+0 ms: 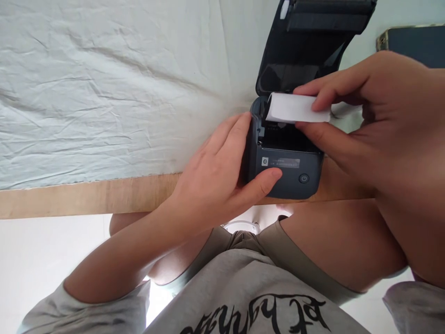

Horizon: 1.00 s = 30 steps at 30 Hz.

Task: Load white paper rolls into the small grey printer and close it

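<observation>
A small dark label printer (290,185) stands near the table's front edge with its lid (309,44) swung up and back. My left hand (219,162) grips the printer's left side, the thumb lying over its front top panel beside a sticker and a round power button. Between the thumb and fingers of my right hand (351,111) is a roll of white label paper (295,109), held over the printer's uncovered compartment. I cannot tell whether the roll touches the compartment floor. My fingers hide the roll's right end.
A wrinkled pale cloth (121,93) covers the table, leaving a wooden front edge (86,195) bare. A dark phone-like slab (417,44) with a clear case lies at the back right, behind my right hand. My lap is just below the table edge.
</observation>
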### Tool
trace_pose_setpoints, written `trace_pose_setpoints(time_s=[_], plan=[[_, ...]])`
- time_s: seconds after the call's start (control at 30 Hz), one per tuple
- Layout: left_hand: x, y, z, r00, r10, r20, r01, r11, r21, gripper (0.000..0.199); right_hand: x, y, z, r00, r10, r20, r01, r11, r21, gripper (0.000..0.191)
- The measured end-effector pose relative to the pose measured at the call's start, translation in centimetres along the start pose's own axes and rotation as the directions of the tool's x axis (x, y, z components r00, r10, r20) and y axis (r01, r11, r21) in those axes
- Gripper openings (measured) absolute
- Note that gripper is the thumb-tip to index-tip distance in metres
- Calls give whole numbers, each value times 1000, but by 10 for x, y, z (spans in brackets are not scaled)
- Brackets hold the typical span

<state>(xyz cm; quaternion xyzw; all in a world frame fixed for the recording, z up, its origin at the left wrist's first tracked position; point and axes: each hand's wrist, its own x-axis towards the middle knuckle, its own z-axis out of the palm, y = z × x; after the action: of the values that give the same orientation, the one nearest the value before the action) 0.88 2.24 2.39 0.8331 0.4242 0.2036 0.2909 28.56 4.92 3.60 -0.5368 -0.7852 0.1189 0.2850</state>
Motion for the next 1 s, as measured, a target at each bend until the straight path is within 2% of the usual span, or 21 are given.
trace_pose_setpoints(time_s=[0.13, 0.23, 0.4, 0.47, 0.6, 0.67, 0.73, 0.87, 0.93, 0.97, 1.0], plan=[[0, 1, 0, 1000, 1, 5, -1, 1000, 8, 69, 2, -2, -4, 999, 41, 8, -41, 999, 13, 18], [-1, 0, 0, 1000, 2, -1, -2, 1000, 18, 70, -2, -10, -1, 1000, -4, -25, 4, 1000, 13, 6], [0, 0, -1, 1000, 13, -8, -13, 1000, 14, 69, -6, -20, 1, 996, -79, -45, 78, 997, -14, 8], [1, 1, -1, 1000, 3, -4, -3, 1000, 11, 68, -6, -24, -4, 997, -72, -23, 72, 997, -6, 9], [2, 2, -4, 1000, -11, 7, 11, 1000, -6, 65, -10, -34, -21, 993, -71, 98, 64, 995, 74, 15], [2, 2, -6, 1000, -4, 2, 4, 1000, -26, 64, -12, -35, -24, 980, -138, 140, 123, 986, 111, 14], [2, 3, -7, 1000, -8, -5, 7, 999, -52, 61, -14, -31, -22, 960, -252, 121, 237, 963, 125, 10], [3, 3, -5, 998, -53, -24, 50, 994, -98, 53, -12, -14, -9, 878, -471, 80, 464, 881, 94, 6], [3, 3, -2, 997, -69, -44, 65, 993, -95, 53, -12, -11, -8, 851, -513, 114, 501, 858, 114, 2], [4, 3, -1, 996, -76, -54, 71, 994, -88, 55, -13, -11, -9, 855, -502, 130, 486, 864, 133, 5], [4, 3, 0, 994, -82, -66, 77, 994, -79, 56, -14, -13, -12, 887, -441, 134, 424, 895, 142, 8]])
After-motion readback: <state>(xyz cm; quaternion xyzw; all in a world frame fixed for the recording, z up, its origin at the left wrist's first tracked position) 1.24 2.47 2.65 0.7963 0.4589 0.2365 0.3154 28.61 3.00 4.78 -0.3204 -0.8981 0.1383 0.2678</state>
